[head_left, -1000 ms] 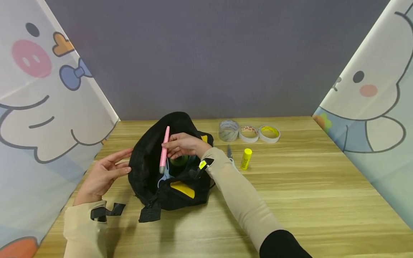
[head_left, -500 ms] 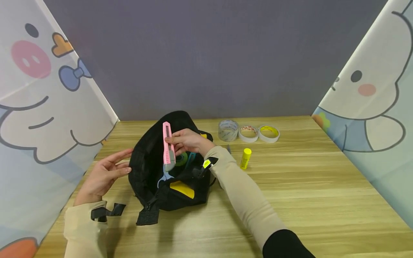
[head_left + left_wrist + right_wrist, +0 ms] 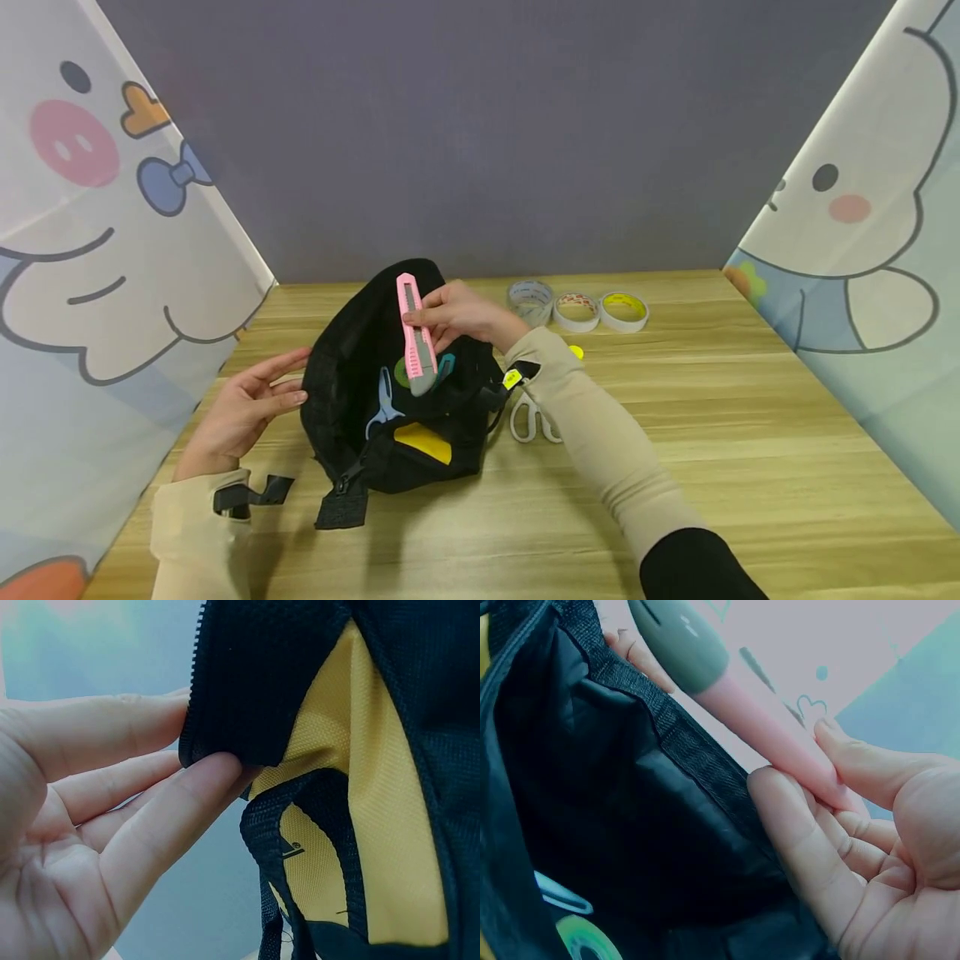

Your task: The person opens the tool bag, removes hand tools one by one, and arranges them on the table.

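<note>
A black bag point(image 3: 330, 375) with yellow panels lies with its mouth spread wide in the head view. My left hand point(image 3: 251, 404) pinches the bag's zippered edge point(image 3: 232, 690) between thumb and fingers. Over the bag's opening, my right hand point(image 3: 461, 317) holds a pink utility knife point(image 3: 415, 329) by thumb and fingers, its grey end pointing down toward me. Inside the bag are light-blue scissors point(image 3: 385, 400), a green tape roll point(image 3: 585, 941) partly behind the knife, and a teal item point(image 3: 446, 365).
Behind the right arm stand a clear tape roll point(image 3: 531, 315) and two white-sided rolls, one with a yellow core point(image 3: 624, 323). White-handled scissors point(image 3: 527, 419) lie right of the bag, partly under the sleeve. Only the yellow top of a stick point(image 3: 576, 352) shows above the forearm.
The pink utility knife turned from edge-on to its flat side, then moved right and slightly up with my right hand. The right forearm now covers most of the yellow stick. My left hand stayed put.
</note>
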`<state>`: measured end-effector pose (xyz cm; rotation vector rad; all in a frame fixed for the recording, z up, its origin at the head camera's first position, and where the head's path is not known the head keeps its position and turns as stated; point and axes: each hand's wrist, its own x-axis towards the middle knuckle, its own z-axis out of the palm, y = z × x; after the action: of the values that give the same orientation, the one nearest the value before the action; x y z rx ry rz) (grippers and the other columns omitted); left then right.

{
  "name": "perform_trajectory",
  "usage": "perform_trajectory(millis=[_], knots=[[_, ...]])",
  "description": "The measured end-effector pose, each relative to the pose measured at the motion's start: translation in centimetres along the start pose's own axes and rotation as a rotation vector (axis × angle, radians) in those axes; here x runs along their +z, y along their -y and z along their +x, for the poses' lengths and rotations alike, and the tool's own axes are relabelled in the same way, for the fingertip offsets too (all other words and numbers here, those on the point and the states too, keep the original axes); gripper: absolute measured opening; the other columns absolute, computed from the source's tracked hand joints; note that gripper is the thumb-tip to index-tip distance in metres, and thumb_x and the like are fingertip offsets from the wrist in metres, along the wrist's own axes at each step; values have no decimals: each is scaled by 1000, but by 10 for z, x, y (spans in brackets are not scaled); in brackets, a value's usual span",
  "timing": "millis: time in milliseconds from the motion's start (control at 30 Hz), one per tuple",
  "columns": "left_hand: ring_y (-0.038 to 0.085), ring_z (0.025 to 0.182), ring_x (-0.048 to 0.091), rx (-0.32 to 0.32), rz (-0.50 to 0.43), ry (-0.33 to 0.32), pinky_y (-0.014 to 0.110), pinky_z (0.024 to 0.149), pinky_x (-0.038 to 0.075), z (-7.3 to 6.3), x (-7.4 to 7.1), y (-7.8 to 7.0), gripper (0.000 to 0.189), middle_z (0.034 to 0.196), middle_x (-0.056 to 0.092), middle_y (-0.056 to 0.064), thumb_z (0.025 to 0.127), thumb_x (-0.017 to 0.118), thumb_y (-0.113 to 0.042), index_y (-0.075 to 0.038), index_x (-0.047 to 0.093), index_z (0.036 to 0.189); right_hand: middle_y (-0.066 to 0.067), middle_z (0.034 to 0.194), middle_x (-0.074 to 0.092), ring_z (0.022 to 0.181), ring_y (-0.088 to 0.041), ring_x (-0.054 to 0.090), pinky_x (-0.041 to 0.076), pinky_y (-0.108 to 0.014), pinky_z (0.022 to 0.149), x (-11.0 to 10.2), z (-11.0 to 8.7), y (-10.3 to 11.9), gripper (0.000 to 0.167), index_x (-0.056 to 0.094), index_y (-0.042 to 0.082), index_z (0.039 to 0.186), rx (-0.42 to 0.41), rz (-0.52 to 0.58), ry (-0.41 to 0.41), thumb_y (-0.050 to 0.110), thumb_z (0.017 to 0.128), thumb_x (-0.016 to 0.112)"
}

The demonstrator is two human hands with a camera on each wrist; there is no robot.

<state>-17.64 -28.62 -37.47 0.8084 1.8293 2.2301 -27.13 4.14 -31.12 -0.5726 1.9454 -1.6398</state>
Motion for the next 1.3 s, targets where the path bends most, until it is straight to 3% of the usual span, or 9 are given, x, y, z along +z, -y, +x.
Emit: perform_trajectory(millis=[300,733,1300], knots=[[13,107,66,-27,-11,-16,22,85,54,-3,1,0,60,138,57,-2,92,48,24,-5,53,145,-10,68,67,52,-15,65,58,-32,55,-29,-28,-1,17,67,-11,93,-19,-44,-10,5,98,62],[12,107,65,-64,18,-44,22,85,54,-2,3,-3,59,136,58,-4,93,50,22,-8,55,143,-10,67,68,52,-15,65,56,-28,50,-80,-79,-12,17,69,-8,93,27,-82,-79,5,99,60],[12,109,65,-41,22,-38,22,87,53,-1,4,-4,58,137,58,-5,93,50,22,-6,54,144,-9,74,68,59,-15,67,58,-30,56,-132,-142,-36,19,65,-9,99,94,-85,-163,7,102,55]])
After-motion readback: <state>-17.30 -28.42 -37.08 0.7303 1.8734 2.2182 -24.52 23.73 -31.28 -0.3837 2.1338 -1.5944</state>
